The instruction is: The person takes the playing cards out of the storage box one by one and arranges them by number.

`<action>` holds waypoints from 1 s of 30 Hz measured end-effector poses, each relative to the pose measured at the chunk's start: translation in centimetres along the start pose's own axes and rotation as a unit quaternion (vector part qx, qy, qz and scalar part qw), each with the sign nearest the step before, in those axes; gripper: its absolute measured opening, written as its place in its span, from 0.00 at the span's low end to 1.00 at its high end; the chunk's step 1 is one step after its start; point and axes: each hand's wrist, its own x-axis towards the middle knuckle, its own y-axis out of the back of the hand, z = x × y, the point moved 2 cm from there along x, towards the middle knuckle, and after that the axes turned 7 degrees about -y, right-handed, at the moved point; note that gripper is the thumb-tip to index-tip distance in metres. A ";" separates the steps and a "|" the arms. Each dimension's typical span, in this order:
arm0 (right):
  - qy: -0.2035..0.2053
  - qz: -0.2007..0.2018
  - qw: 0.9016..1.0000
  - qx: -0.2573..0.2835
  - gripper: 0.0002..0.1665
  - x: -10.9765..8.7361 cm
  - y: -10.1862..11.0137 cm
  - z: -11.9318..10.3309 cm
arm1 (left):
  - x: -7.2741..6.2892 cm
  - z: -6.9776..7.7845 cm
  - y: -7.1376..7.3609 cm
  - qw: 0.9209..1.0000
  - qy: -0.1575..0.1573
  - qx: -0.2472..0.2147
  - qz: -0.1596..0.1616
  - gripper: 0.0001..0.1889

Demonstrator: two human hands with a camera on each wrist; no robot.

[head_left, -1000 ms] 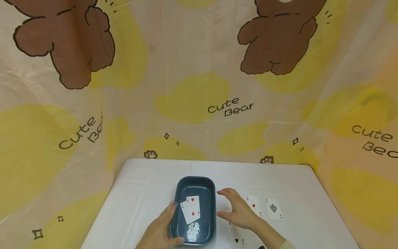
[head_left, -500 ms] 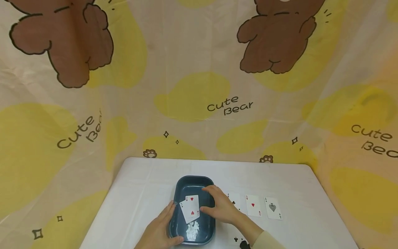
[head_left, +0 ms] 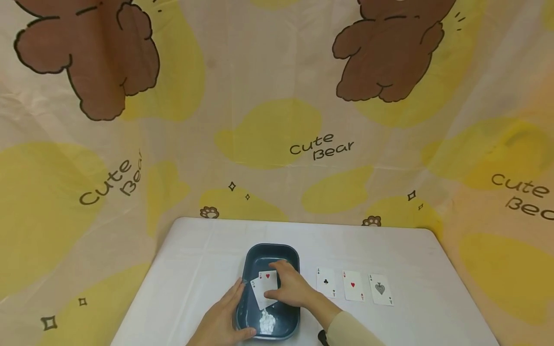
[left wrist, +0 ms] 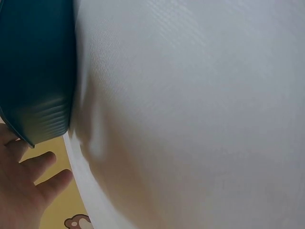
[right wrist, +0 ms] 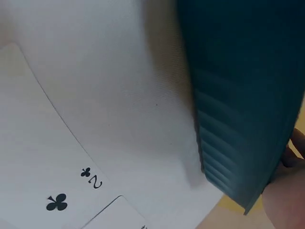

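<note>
A dark blue tray point(head_left: 287, 315) stands on the white table. Inside it, a two of hearts point(head_left: 267, 277) overlaps another playing card point(head_left: 258, 294). My left hand point(head_left: 220, 315) rests along the tray's left side, thumb at the near rim; the left wrist view shows its fingers point(left wrist: 56, 183) spread by the rim. Over the tray's right rim reaches my right hand point(head_left: 292, 287), thumb and fingers apart above the two of hearts, covering its lower part. In the right wrist view, part of that hand shows beyond the tray wall point(right wrist: 238, 133).
Right of the tray lie an ace of clubs point(head_left: 325, 282), an ace of hearts point(head_left: 353, 285) and an ace of spades point(head_left: 380, 289). The right wrist view shows a two of clubs point(right wrist: 43, 143) on the table. A bear-print cloth point(head_left: 259, 134) hangs behind.
My right hand has moved left, from beside the tray to over the cards inside, uncovering the ace of clubs. My left hand and the tray keep their places.
</note>
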 end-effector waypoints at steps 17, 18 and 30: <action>-0.017 -0.035 0.986 -0.161 0.56 3.1 -1.4 -0.5 | 0.1 -0.3 0.0 1.000 -0.005 -0.012 -0.005 0.65; -0.018 -0.036 0.985 -0.168 0.57 3.2 -1.5 -0.4 | 0.1 -0.3 0.0 1.000 -0.006 -0.011 -0.004 0.65; -0.015 -0.031 0.980 -0.196 0.57 3.2 -1.9 -0.8 | 0.2 -0.5 0.2 1.000 -0.005 -0.025 0.005 0.65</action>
